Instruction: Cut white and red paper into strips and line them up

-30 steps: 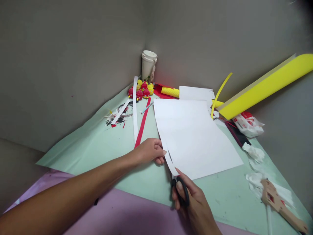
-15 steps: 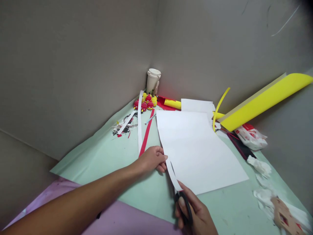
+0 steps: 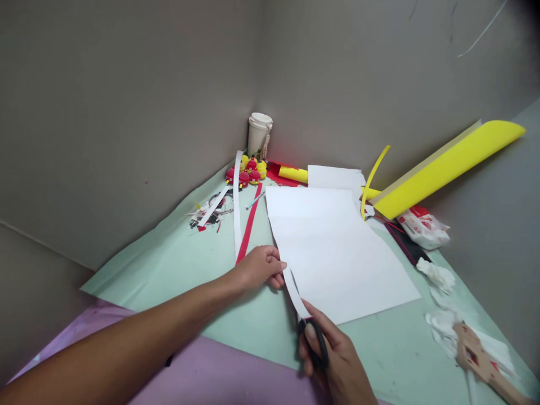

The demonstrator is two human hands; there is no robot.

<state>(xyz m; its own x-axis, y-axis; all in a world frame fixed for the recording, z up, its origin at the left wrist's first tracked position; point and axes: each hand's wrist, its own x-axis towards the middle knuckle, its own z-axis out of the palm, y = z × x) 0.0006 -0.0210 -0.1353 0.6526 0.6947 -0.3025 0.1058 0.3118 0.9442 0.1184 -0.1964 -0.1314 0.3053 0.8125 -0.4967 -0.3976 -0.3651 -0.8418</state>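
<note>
left hand: and here it is, thumb and fingers pinching the left edge of the white sheet, just beside the slit's far end!
right hand: curled round the black-handled scissors, thumb at a loop (the blades are mostly hidden, so their gap cannot be told).
white sheet: centre stage on the pale green cover, with a narrow strip parted from it by that slit, right between the two hands.
loose strips: over to the left, a long white strip and a red strip, near ends close together by the left wrist.
back corner: red and yellow ornaments huddle in front of a white cup.
right flank: a yellow sheet slants up beside a tissue pack, a brown tool lying nearer the person.
</note>
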